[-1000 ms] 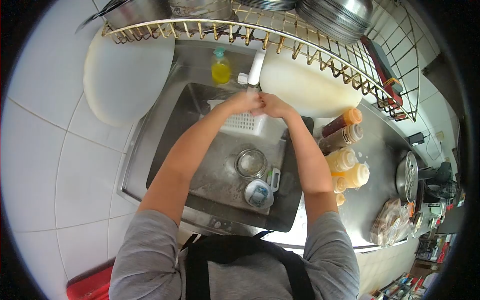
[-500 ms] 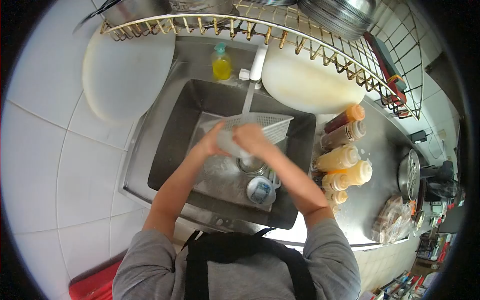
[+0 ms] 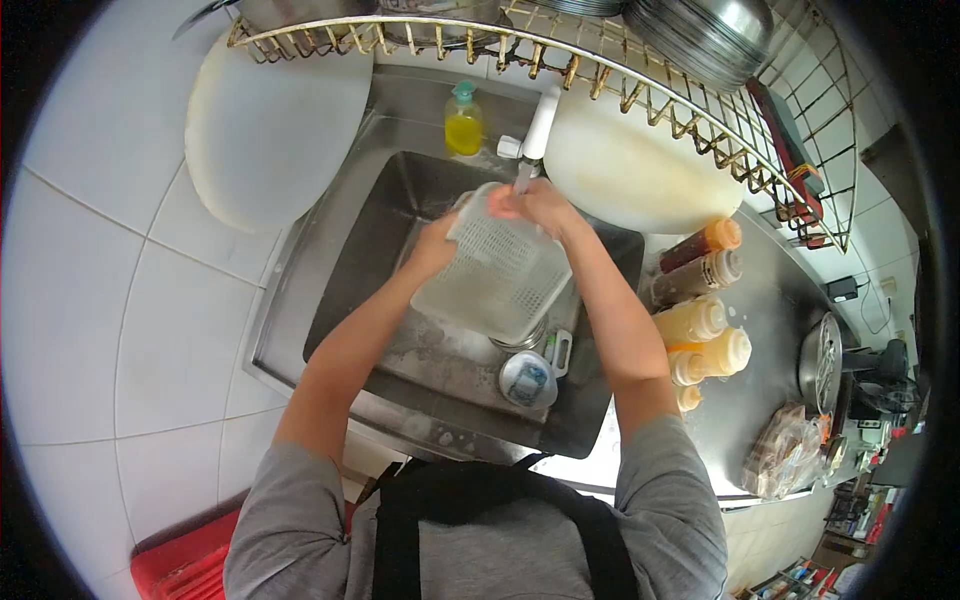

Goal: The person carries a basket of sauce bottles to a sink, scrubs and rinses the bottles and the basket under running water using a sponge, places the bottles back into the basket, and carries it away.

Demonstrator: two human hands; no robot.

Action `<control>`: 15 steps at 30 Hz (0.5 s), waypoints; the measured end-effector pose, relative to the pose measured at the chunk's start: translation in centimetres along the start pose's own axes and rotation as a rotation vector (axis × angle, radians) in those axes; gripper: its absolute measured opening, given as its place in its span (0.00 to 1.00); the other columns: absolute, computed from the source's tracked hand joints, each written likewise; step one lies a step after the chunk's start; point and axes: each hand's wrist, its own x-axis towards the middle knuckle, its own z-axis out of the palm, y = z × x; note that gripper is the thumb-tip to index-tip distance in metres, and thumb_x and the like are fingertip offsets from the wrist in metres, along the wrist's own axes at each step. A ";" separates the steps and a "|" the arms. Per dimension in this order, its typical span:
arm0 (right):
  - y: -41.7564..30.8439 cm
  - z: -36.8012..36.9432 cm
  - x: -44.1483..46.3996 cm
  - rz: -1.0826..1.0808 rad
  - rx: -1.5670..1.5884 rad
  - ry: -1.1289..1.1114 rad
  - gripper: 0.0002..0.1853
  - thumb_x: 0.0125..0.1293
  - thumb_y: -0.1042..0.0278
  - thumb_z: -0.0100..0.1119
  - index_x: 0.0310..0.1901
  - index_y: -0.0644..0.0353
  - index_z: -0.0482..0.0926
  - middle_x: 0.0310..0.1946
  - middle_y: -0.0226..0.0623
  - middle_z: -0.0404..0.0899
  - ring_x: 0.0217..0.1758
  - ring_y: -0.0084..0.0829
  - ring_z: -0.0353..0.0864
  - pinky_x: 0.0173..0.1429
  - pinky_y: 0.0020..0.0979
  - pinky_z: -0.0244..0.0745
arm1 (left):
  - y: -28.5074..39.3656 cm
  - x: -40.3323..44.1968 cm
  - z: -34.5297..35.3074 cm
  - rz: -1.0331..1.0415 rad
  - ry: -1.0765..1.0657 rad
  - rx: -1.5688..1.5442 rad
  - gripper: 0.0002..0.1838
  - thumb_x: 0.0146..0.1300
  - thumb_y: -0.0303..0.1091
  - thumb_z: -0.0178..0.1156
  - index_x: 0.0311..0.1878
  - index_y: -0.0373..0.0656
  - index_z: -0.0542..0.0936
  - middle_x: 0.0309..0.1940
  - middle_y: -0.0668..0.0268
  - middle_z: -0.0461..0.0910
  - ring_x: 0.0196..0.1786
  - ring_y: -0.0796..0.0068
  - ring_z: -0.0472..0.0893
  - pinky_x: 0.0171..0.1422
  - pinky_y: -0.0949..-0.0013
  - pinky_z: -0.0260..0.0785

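Note:
A white perforated plastic basket (image 3: 500, 265) is held tilted over the metal sink (image 3: 345, 240), under the white faucet (image 3: 541, 125). My left hand (image 3: 434, 246) grips the basket's left edge. At its upper side, close below the spout, is my right hand (image 3: 535, 207), closed, with its fingers partly blurred; what it holds is hard to make out. Below the basket, a round metal dish (image 3: 522, 342) is mostly covered. A small white bowl (image 3: 527, 380) with something bluish inside sits on the sink floor, beside a white-handled item (image 3: 562, 352).
A soap bottle (image 3: 463, 120) stands behind the sink. Several sauce bottles (image 3: 700, 320) line its right side. White boards (image 3: 275, 135) lean at the back. A wire rack (image 3: 640, 90) with metal bowls hangs above. A plastic bag (image 3: 785, 450) lies at right.
The basket has come up out of the sink, now tilted in front of me. My left hand has taken hold of its edge, and my right hand has moved back up near the faucet.

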 end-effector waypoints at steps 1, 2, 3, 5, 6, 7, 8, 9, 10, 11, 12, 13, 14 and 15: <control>-0.7 -0.1 0.4 -0.013 -0.033 -0.028 0.09 0.65 0.84 0.54 0.45 0.76 0.80 0.39 0.46 0.84 0.45 0.33 0.86 0.51 0.27 0.83 | 0.6 1.0 0.3 0.053 -0.036 0.043 0.31 0.52 0.16 0.50 0.62 0.41 0.75 0.56 0.48 0.79 0.61 0.50 0.77 0.64 0.58 0.68; -1.2 -0.3 0.6 -0.025 -0.065 -0.054 0.08 0.65 0.84 0.54 0.43 0.77 0.81 0.37 0.46 0.84 0.44 0.33 0.87 0.48 0.28 0.84 | 1.1 2.0 0.8 0.107 -0.075 0.084 0.31 0.52 0.16 0.50 0.63 0.41 0.75 0.56 0.47 0.78 0.62 0.49 0.76 0.65 0.57 0.67; -1.8 -0.3 0.4 -0.050 -0.134 -0.062 0.08 0.65 0.83 0.54 0.42 0.77 0.81 0.38 0.47 0.84 0.44 0.35 0.87 0.48 0.30 0.84 | 1.8 2.9 1.1 0.162 -0.114 0.127 0.31 0.52 0.15 0.50 0.63 0.41 0.74 0.57 0.45 0.77 0.64 0.47 0.74 0.66 0.56 0.66; -3.0 -0.4 0.0 -0.102 -0.272 -0.076 0.08 0.65 0.80 0.55 0.40 0.77 0.81 0.40 0.50 0.84 0.43 0.38 0.87 0.49 0.33 0.84 | 3.1 5.0 1.7 0.345 -0.166 0.091 0.32 0.53 0.14 0.49 0.64 0.45 0.74 0.58 0.45 0.76 0.64 0.48 0.74 0.68 0.55 0.65; -3.6 -0.6 -0.5 -0.175 -0.525 -0.078 0.10 0.64 0.79 0.55 0.43 0.77 0.80 0.40 0.51 0.84 0.43 0.40 0.87 0.49 0.35 0.84 | 3.4 5.8 2.0 0.436 -0.191 0.074 0.33 0.54 0.14 0.49 0.65 0.46 0.74 0.58 0.46 0.76 0.65 0.48 0.74 0.69 0.55 0.64; -4.4 -0.7 -1.0 -0.247 -0.778 -0.079 0.12 0.63 0.79 0.56 0.46 0.76 0.80 0.41 0.52 0.84 0.43 0.42 0.87 0.49 0.36 0.83 | 3.6 6.3 2.3 0.443 -0.182 0.246 0.33 0.54 0.14 0.49 0.65 0.47 0.74 0.59 0.46 0.76 0.64 0.47 0.74 0.70 0.55 0.64; -4.7 -1.0 -1.5 -0.317 -1.031 -0.081 0.14 0.62 0.78 0.57 0.49 0.75 0.79 0.41 0.53 0.84 0.42 0.44 0.87 0.49 0.38 0.83 | 3.8 6.7 2.7 0.447 -0.171 0.417 0.33 0.54 0.14 0.48 0.65 0.48 0.74 0.59 0.46 0.76 0.64 0.47 0.74 0.71 0.55 0.63; -3.5 -1.3 -2.0 -0.425 -1.282 0.062 0.18 0.61 0.79 0.56 0.53 0.71 0.77 0.39 0.52 0.84 0.41 0.45 0.86 0.47 0.39 0.83 | 3.8 7.0 3.1 0.450 -0.159 0.587 0.33 0.54 0.13 0.48 0.65 0.48 0.74 0.59 0.46 0.76 0.64 0.47 0.74 0.71 0.55 0.63; -1.5 -1.6 -2.7 -0.532 -1.529 0.213 0.22 0.60 0.80 0.55 0.58 0.67 0.75 0.37 0.51 0.84 0.39 0.45 0.86 0.46 0.40 0.82 | 4.6 7.1 3.3 0.521 -0.152 0.606 0.34 0.55 0.14 0.48 0.66 0.48 0.73 0.60 0.48 0.75 0.64 0.46 0.74 0.72 0.55 0.63; -0.2 -2.1 -2.7 -0.506 -1.632 0.293 0.25 0.60 0.81 0.54 0.61 0.65 0.73 0.36 0.50 0.84 0.38 0.46 0.86 0.45 0.41 0.82 | 5.4 7.3 3.4 0.593 -0.146 0.623 0.34 0.55 0.14 0.47 0.66 0.48 0.72 0.62 0.50 0.75 0.64 0.46 0.74 0.72 0.55 0.64; 0.7 -2.4 -2.9 -0.473 -1.733 0.372 0.28 0.60 0.81 0.53 0.64 0.63 0.71 0.35 0.50 0.84 0.38 0.47 0.86 0.44 0.42 0.82 | 6.2 7.3 3.4 0.667 -0.141 0.641 0.34 0.55 0.14 0.47 0.67 0.49 0.72 0.63 0.52 0.75 0.64 0.46 0.74 0.72 0.55 0.64; 1.2 -2.8 -2.7 -0.318 -1.689 0.368 0.29 0.61 0.81 0.51 0.67 0.62 0.68 0.35 0.50 0.84 0.38 0.48 0.86 0.44 0.43 0.82 | 7.0 7.1 3.2 0.619 -0.180 0.633 0.33 0.56 0.16 0.48 0.66 0.51 0.73 0.61 0.51 0.76 0.63 0.47 0.75 0.69 0.55 0.67; 1.6 -3.2 -2.4 -0.167 -1.639 0.361 0.30 0.62 0.81 0.49 0.69 0.62 0.65 0.35 0.50 0.84 0.38 0.49 0.86 0.44 0.44 0.81 | 7.6 6.6 2.9 0.568 -0.217 0.626 0.31 0.57 0.17 0.49 0.65 0.53 0.74 0.60 0.51 0.77 0.61 0.48 0.77 0.65 0.54 0.70; 1.6 -3.4 -2.6 -0.152 -1.637 0.353 0.30 0.62 0.80 0.47 0.69 0.63 0.65 0.35 0.50 0.84 0.38 0.49 0.85 0.44 0.45 0.81 | 7.9 6.3 2.6 0.515 -0.252 0.619 0.30 0.59 0.19 0.51 0.64 0.55 0.75 0.58 0.51 0.78 0.60 0.48 0.78 0.62 0.54 0.73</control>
